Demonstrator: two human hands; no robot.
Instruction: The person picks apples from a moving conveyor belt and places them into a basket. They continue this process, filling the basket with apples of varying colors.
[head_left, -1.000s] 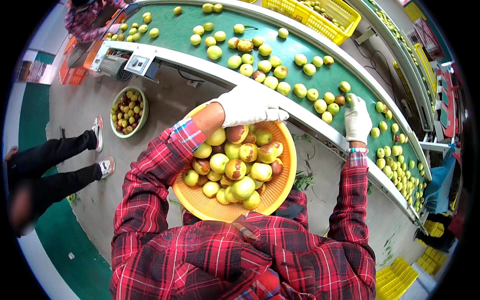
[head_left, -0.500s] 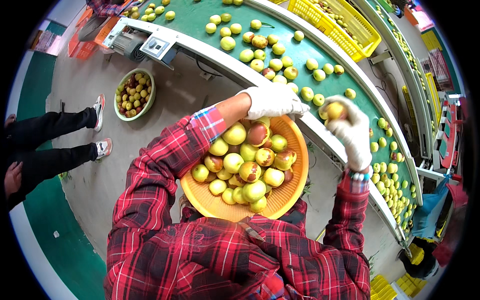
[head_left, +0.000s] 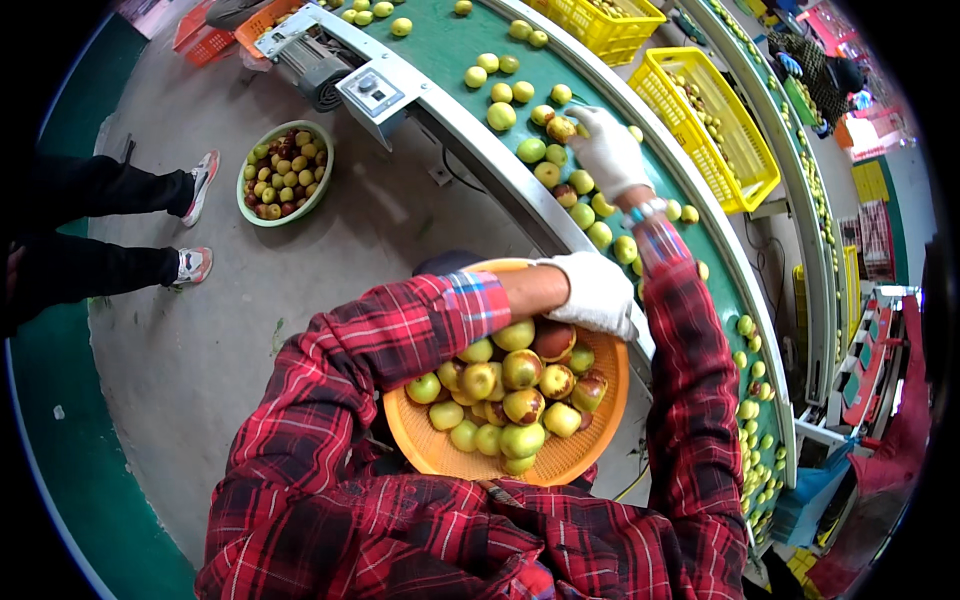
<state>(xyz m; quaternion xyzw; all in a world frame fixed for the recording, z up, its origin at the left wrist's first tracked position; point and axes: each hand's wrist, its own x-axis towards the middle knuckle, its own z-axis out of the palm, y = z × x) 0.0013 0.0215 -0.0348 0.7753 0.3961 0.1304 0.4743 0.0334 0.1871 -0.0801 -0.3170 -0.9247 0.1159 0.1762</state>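
Observation:
An orange basket [head_left: 412, 424] of green and brown jujubes [head_left: 522, 369] sits against my body, beside a curved conveyor. My left hand [head_left: 598, 292], in a white glove, is closed over the basket's far right rim; its fingertips are partly hidden. Stretched out over the green conveyor belt [head_left: 440, 48], my gloved right hand [head_left: 608, 152] has its fingers around a brown-patched jujube [head_left: 561, 129]. Other green jujubes [head_left: 531, 150] lie loose on the belt around that hand.
A pale green tub [head_left: 288, 172] of jujubes stands on the floor at left, near another person's legs [head_left: 130, 190]. A motor and control box [head_left: 375, 92] jut from the conveyor's near side. Beyond the belt are yellow crates [head_left: 708, 130] and a second conveyor line [head_left: 805, 200].
My right hand has moved left and farther away over the belt; the fruit it held before no longer shows. My left hand has come down onto the basket rim. The view has shifted.

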